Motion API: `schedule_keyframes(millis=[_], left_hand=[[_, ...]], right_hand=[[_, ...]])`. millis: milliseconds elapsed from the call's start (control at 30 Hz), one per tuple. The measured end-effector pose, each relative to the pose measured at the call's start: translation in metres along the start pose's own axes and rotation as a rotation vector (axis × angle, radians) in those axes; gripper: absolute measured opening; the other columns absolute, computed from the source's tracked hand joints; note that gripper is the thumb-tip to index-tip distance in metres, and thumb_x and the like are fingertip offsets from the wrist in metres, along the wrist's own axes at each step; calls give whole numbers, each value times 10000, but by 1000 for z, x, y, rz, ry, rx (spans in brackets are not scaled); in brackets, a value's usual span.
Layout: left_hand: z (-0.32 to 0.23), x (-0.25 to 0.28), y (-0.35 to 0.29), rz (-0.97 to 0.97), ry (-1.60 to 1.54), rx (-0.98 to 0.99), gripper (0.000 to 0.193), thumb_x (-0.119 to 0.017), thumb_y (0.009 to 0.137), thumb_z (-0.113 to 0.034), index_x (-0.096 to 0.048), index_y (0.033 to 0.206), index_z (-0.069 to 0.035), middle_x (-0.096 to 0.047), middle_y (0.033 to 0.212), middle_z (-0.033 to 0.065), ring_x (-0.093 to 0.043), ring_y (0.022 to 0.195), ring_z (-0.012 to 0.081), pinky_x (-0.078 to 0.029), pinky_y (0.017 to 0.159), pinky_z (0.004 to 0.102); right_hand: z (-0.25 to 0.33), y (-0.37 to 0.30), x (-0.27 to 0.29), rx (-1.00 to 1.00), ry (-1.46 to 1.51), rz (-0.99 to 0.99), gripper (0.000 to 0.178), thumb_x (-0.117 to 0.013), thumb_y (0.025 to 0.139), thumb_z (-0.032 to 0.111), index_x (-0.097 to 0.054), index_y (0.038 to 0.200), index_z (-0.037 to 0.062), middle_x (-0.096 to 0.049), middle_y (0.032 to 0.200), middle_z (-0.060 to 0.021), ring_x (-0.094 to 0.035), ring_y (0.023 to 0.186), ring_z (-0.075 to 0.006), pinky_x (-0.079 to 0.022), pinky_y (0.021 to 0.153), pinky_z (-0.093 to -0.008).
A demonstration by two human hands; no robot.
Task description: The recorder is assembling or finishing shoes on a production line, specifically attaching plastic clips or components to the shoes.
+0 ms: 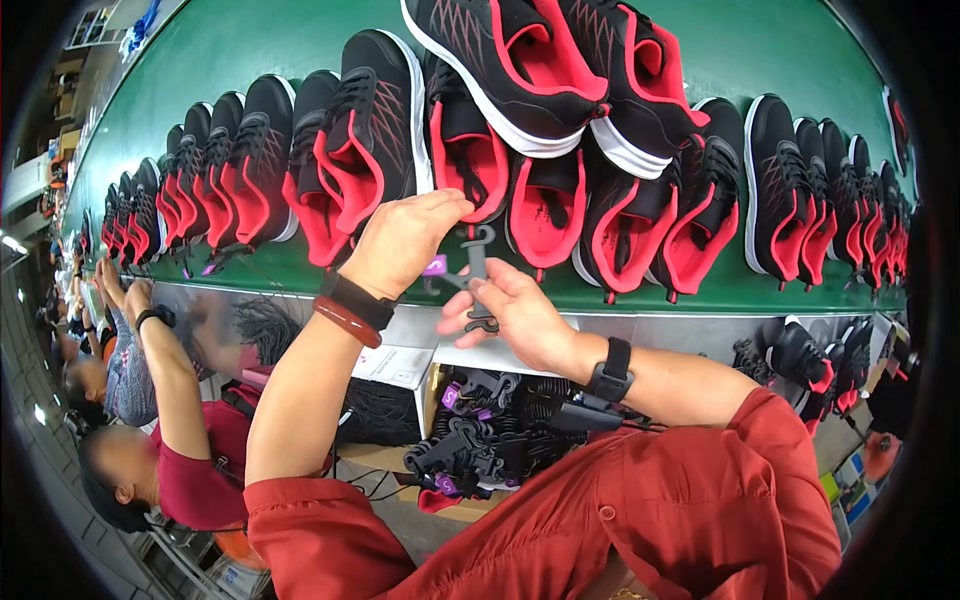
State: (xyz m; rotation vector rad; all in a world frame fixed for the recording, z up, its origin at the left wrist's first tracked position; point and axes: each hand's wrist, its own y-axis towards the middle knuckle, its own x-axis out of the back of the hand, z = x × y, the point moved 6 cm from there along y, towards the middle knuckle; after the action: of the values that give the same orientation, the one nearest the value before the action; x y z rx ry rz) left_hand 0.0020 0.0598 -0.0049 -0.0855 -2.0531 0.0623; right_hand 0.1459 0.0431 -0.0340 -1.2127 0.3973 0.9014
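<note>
My left hand (405,240) has its fingers pressed together at the heel collar of a black sneaker with a pinkish-red lining (478,175); the thumb is mostly hidden. Just below that heel, my right hand (520,315) grips a dark grey plastic shoe hanger (477,262) between thumb and fingers. The hanger stands roughly upright, its hooked top close to the sneaker's heel. A purple size tag (435,265) shows on its left side. Two matching sneakers (520,75) lie on top of others just beyond my hands.
Rows of matching sneakers (265,160) stand on the green table (640,290), left and right. Beneath its edge, an open box holds several hangers (470,440) beside black cords (380,410) and a white box (395,365). A co-worker in a dark red top (200,450) reaches in at left.
</note>
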Motion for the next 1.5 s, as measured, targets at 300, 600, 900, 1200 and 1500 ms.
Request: schedule_keyframes(millis=[300, 600, 900, 1200, 1500], left_hand=[[-33, -3, -1, 286, 30, -61, 575, -670, 715, -93, -551, 1266, -206, -467, 1365, 138, -669, 863, 301, -569, 695, 374], [-28, 19, -5, 321, -3, 68, 502, -552, 710, 60, -569, 1169, -144, -533, 1134, 165, -624, 878, 385, -507, 750, 463], [-31, 14, -19, 365, 63, 208, 247, -500, 732, 48, -589, 961, 22, -536, 926, 183, -591, 792, 398, -484, 702, 485], [-31, 18, -30, 265, 139, 277, 173, -492, 751, 15, -597, 888, 30, -575, 876, 196, -609, 782, 394, -509, 684, 463], [-36, 26, -47, 36, -355, 276, 259, -488, 808, 88, -568, 1049, 36, -413, 1301, 266, -497, 1170, 416, -439, 950, 423]], right_hand=[[56, -10, 12, -81, -584, 264, 361, -335, 1036, 320, -493, 1167, 23, -633, 752, -89, -665, 653, -186, -516, 509, -271], [84, -23, 35, 647, -2041, 69, 104, -562, 827, 129, -564, 846, 26, -595, 816, -135, -635, 739, -295, -506, 651, -426], [91, -27, 13, 908, -2316, -20, 94, -597, 754, 152, -529, 774, 90, -547, 690, -75, -586, 624, -216, -426, 579, -342], [83, -10, -10, 860, -2367, 94, 185, -681, 705, 219, -556, 712, 83, -547, 609, -48, -591, 615, -213, -417, 603, -351], [90, -6, 8, 917, -2138, -117, 72, -625, 730, 145, -612, 787, 101, -615, 716, -48, -634, 720, -200, -427, 673, -348]])
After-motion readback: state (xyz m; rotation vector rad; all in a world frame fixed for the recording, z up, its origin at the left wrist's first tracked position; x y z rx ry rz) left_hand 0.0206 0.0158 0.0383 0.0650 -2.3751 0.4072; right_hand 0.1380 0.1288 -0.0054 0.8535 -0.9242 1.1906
